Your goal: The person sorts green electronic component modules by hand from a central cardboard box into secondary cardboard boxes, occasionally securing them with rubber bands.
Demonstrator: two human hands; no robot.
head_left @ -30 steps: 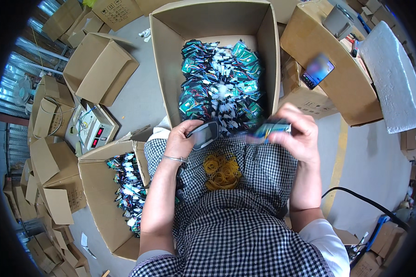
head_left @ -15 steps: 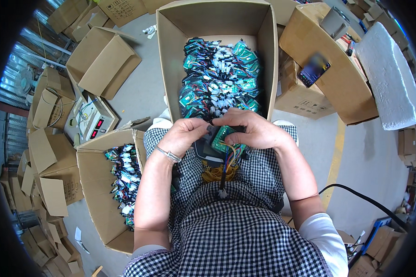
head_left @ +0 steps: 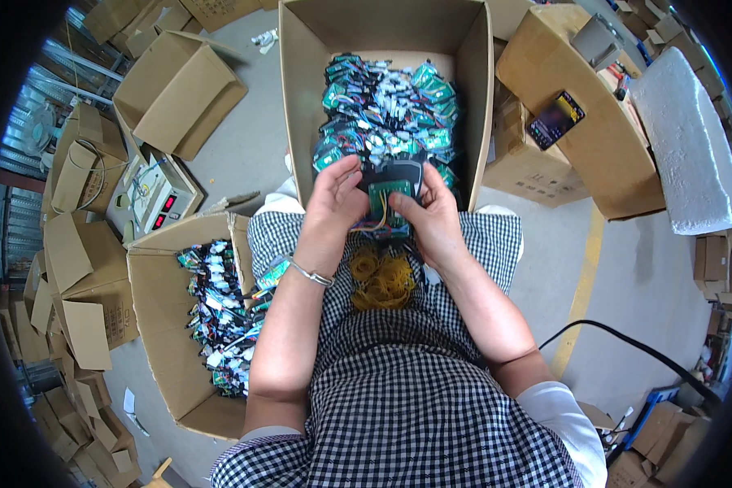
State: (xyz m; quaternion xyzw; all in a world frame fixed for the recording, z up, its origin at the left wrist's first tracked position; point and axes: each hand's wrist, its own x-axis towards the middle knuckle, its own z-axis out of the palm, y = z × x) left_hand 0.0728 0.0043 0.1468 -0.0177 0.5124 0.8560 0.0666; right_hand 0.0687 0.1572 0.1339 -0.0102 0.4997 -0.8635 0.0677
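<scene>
A green circuit board (head_left: 389, 198) with coloured wires lies against a black plastic piece (head_left: 394, 173) above my lap, at the near edge of the big carton. My right hand (head_left: 437, 218) grips it from the right, thumb pressed on the board and fingers behind. Loosely curled, with its fingers apart, my left hand (head_left: 333, 199) is at the board's left side. Yellow and red wires (head_left: 368, 226) bend left toward its palm, where their ends are hidden. Yellow rubber bands (head_left: 382, 281) lie in a heap on my checked apron.
The large carton (head_left: 305, 106) ahead holds rows of wired boards (head_left: 390, 106). Another carton (head_left: 156, 325) at my left contains more. A phone (head_left: 555, 119) rests on a brown carton at right, beside a white foam slab (head_left: 687, 138). A device with red displays (head_left: 164, 210) stands left.
Both hands have moved slightly forward with the board. The wires that hung toward me now bend left, and the rubber bands have come into fuller view. My left fingers have loosened from their pinch.
</scene>
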